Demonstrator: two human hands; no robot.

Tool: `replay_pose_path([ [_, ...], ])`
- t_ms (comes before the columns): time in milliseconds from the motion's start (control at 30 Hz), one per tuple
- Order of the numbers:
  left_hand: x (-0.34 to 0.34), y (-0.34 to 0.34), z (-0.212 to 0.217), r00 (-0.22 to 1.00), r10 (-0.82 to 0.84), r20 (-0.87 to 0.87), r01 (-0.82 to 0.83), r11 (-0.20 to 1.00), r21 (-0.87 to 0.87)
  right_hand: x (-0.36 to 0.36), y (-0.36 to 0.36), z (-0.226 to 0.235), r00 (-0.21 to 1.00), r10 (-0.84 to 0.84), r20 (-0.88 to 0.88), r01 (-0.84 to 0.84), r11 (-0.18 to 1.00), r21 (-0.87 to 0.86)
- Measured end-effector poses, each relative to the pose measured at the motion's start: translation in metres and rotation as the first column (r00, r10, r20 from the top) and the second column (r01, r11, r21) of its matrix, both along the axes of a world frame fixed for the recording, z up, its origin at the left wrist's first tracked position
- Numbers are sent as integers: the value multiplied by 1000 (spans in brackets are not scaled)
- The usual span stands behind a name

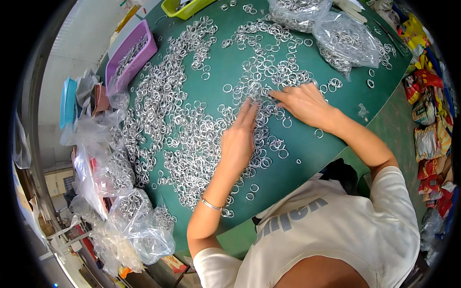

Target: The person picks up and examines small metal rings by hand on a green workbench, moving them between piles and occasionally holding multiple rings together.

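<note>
Many small silver metal rings (197,158) lie loose in spread heaps across a green tabletop (211,91). My left hand (238,141) rests among them near the middle, its fingers stretched forward and touching the rings at their tips. From the right, my right hand (306,104) reaches in with its fingers pointing left, the fingertips on rings close to the left hand's. No ring is plainly gripped in either hand. Another group of rings (273,67) lies just beyond both hands.
At the far left stands a purple basket (139,62) of metal pieces; a yellow-green basket (185,10) sits at the far edge. Clear plastic bags of rings (346,41) lie at the far right, and more bags (139,221) crowd the left edge. Colourful packages (427,139) line the right side.
</note>
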State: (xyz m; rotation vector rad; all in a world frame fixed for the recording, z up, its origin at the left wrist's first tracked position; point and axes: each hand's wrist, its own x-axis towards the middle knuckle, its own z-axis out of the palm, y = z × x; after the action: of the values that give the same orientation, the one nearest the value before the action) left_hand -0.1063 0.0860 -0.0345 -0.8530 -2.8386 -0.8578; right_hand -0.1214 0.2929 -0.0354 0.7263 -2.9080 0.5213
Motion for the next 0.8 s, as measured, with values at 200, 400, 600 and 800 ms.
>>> replay_pose_path([
  [200,38,14,3,931,-270,245,296,952,-74,9,28,13,995,-81,63,81,997,-3],
  [400,12,7,6,992,-90,87,97,992,-79,-8,23,18,985,-173,27,175,972,-158],
  [600,22,5,8,969,-208,135,216,975,-50,-27,6,7,996,-2,88,4,1000,-29],
  [800,12,-2,15,984,-59,171,41,993,110,-36,24,14,918,49,394,130,901,-414],
])
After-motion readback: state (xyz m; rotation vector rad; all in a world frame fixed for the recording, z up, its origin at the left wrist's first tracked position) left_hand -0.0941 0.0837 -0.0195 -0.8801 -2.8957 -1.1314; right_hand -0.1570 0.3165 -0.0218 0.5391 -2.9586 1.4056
